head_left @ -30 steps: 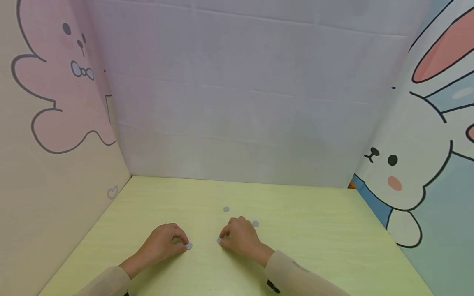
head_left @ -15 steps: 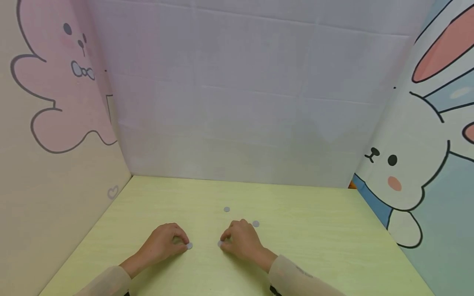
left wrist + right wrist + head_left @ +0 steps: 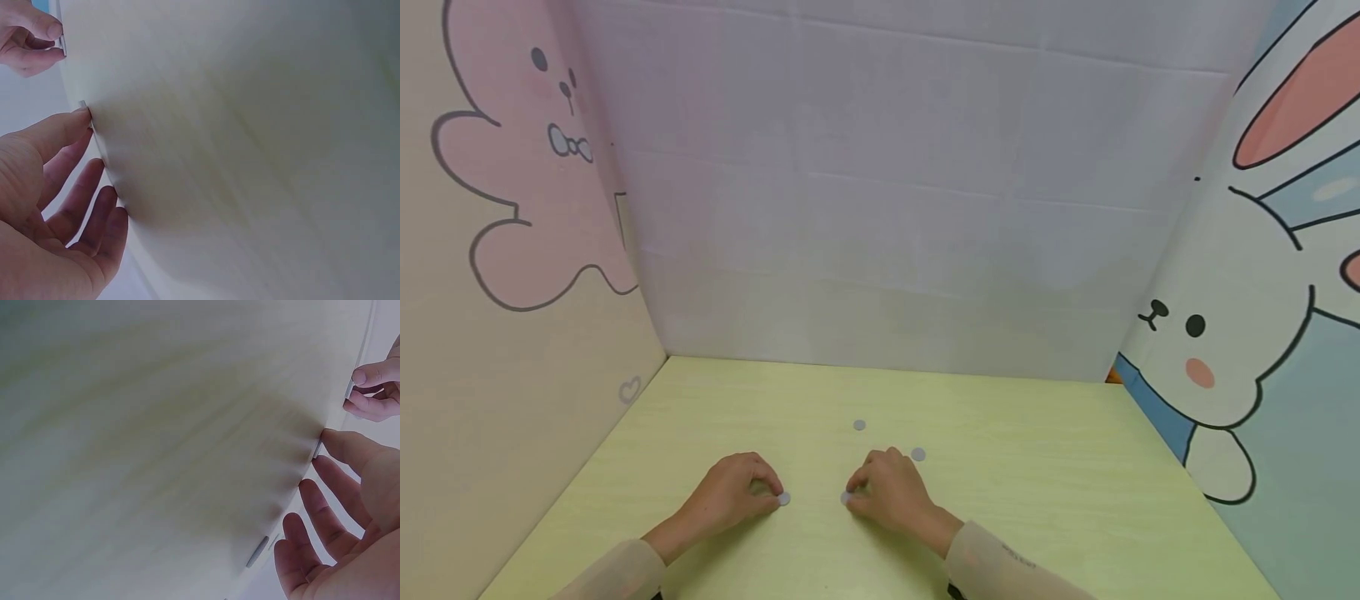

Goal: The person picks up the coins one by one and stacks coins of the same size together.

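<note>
Two hands rest low on the pale green table [image 3: 1037,467]. My left hand [image 3: 737,490] pinches a small grey disc [image 3: 784,498] at its fingertips; in the left wrist view the thumb [image 3: 69,122] touches that disc's edge [image 3: 83,105]. My right hand [image 3: 886,490] pinches a second grey disc [image 3: 846,497] against the table. The right wrist view shows its thumb [image 3: 340,442] at this disc [image 3: 317,449], and the left hand [image 3: 378,387] beyond. Both discs are partly covered by fingers.
Two more grey discs lie loose, one [image 3: 859,425] farther back and one [image 3: 917,454] just beyond the right hand. Cartoon panels wall the table at left [image 3: 512,250], back [image 3: 887,208] and right [image 3: 1247,333].
My right hand and its disc have slid slightly nearer to me. The left hand and the loose discs stay put.
</note>
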`<state>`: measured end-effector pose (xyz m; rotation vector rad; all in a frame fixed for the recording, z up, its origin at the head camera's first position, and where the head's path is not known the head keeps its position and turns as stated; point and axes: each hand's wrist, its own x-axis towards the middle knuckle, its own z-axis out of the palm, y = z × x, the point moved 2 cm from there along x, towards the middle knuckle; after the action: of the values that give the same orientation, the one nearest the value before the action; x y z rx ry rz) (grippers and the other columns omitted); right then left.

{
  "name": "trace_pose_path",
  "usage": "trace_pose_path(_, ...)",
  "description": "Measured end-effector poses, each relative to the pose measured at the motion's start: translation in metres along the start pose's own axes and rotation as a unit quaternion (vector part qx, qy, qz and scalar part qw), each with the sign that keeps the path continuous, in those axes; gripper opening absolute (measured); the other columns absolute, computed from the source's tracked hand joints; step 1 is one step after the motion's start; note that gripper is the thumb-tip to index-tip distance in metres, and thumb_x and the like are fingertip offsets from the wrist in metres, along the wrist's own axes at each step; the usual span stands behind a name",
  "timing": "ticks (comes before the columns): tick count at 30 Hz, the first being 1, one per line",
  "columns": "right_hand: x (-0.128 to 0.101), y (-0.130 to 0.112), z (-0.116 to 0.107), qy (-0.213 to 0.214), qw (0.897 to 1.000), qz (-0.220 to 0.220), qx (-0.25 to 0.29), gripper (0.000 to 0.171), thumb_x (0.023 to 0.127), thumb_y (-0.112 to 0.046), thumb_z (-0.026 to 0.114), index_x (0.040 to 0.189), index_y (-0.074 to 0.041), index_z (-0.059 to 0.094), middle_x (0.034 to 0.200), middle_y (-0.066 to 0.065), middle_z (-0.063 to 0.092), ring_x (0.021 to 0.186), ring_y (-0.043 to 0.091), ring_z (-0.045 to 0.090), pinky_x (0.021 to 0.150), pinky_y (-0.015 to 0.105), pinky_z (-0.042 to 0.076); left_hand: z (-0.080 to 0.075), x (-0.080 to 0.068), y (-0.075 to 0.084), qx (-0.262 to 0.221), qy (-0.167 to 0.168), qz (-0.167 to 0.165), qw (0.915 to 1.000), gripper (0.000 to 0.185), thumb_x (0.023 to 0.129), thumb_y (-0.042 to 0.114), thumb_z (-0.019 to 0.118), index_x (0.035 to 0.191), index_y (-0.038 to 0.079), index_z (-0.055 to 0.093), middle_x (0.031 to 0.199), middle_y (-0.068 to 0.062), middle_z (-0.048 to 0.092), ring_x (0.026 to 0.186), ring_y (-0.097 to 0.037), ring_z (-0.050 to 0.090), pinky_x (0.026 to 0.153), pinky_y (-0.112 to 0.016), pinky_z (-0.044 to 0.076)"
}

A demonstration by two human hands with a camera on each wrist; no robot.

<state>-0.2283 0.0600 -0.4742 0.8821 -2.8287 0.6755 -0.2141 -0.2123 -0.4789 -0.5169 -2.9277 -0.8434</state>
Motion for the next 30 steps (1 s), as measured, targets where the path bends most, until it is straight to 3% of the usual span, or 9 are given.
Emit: trace_pose_path(30, 0.0014, 0.0016, 0.0012, -0.017, 1.0, 0.003, 0.019, 0.011, 0.086, -0.028, 0.091, 0.092, -0.02, 0.087, 0.092, -0.009, 0.074, 0.08, 0.004, 0.052, 0.07, 0.02, 0.041, -0.0009, 0.0001, -0.0033, 0.006, -0.002, 0.008, 0.9999, 0.016, 0.082, 0.029, 0.093, 0.088, 0.032, 0.079, 0.095, 0.021, 0.069, 0.095, -0.011, 0.064, 0.089, -0.042, 0.054)
